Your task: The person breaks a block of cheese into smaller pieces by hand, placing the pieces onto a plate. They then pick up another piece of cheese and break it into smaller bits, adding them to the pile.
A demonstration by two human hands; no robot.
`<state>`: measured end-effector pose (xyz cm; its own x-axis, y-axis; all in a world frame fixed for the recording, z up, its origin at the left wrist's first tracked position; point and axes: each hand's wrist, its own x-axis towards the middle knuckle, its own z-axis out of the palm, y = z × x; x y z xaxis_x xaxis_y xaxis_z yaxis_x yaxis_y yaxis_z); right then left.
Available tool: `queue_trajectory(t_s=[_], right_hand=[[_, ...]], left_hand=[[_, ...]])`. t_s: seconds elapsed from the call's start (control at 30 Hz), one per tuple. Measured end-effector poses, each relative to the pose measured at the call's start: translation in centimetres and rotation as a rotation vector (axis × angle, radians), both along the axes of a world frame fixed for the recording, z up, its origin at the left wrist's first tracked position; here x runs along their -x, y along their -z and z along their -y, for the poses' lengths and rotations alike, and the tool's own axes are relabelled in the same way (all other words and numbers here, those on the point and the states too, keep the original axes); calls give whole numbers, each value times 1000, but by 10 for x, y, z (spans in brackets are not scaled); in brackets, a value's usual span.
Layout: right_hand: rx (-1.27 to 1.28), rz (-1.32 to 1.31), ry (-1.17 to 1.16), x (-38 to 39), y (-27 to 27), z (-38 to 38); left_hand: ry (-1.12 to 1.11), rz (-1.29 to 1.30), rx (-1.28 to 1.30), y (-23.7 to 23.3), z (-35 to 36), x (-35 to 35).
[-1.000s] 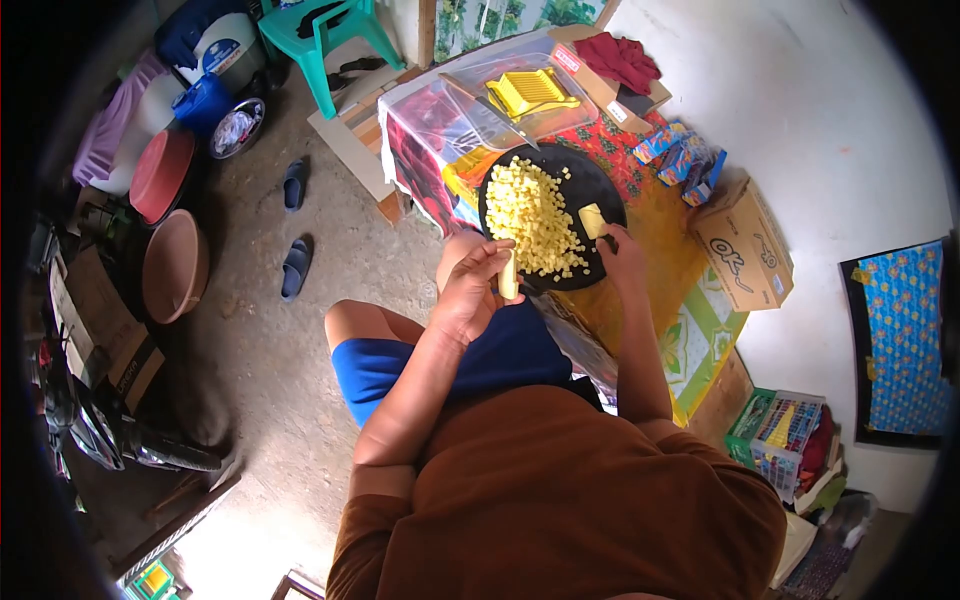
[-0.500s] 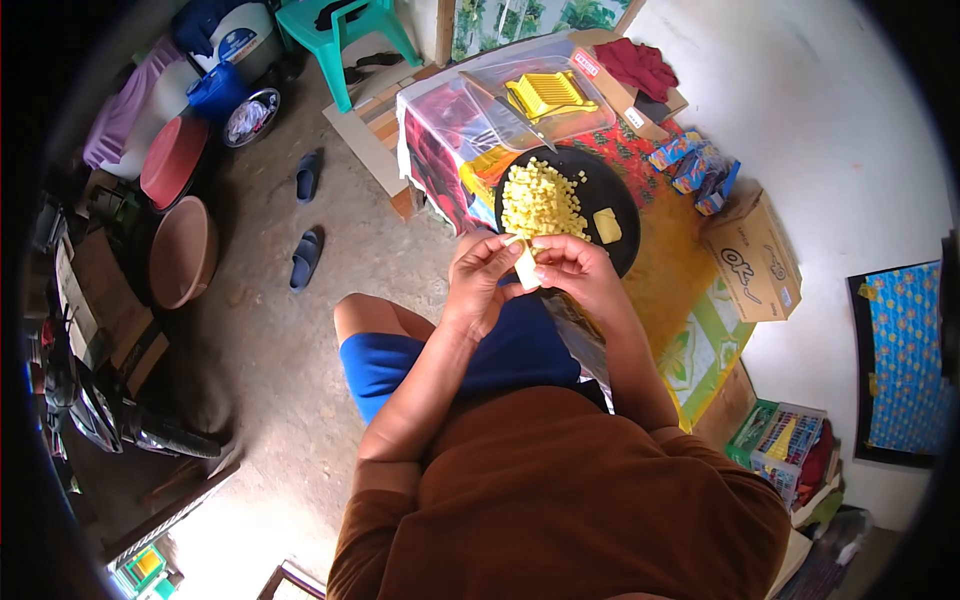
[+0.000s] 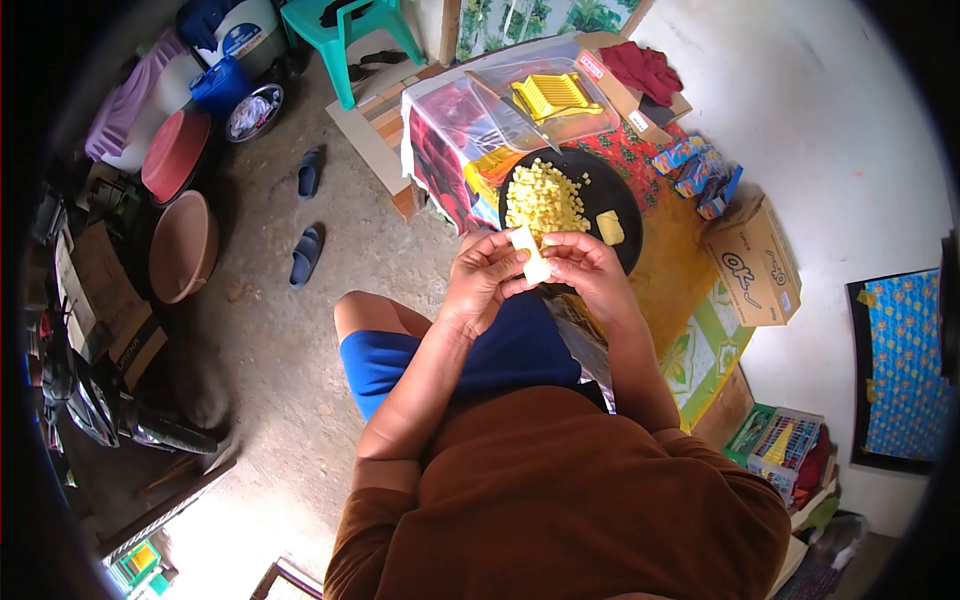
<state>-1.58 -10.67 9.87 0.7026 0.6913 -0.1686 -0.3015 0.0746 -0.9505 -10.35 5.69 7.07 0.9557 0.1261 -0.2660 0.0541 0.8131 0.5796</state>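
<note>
One yellow stick [image 3: 530, 255], pinched between the fingertips of both left hand [image 3: 480, 283] and right hand [image 3: 594, 280] at the near edge of one round black tray [image 3: 606, 187], with long axis slanting steeply from upper left to lower right and upper end towards one heap of small yellow cubes [image 3: 544, 200], too many to count. On the same tray, one flat yellow slab [image 3: 610, 228] near the right rim, with open room between slab and far edge. At left, two dark sandals [image 3: 308, 172] on grey floor [image 3: 262, 320], well apart from both hands.
</note>
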Motion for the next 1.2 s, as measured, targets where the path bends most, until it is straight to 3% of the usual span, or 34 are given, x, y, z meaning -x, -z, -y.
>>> queue_trajectory(t_s=[0.17, 0.37, 0.53, 1.07, 1.17, 1.2], right_hand=[[-9, -130, 44, 2, -11, -4], [-27, 35, -47, -4, 4, 1], [-39, -45, -5, -2, 5, 1], [-138, -211, 71, -1, 4, 3], [-126, -128, 101, 0, 2, 2], [-70, 9, 110, 1, 0, 1]], left_hand=[[-4, -5, -10, 0, 0, -1], [-13, -7, -58, -1, 2, 0], [-13, -4, -60, -1, 2, -1], [-49, 14, 223, 1, -1, -2], [-31, -11, 190, 0, -3, 2], [-5, -25, 142, 1, -4, 4]])
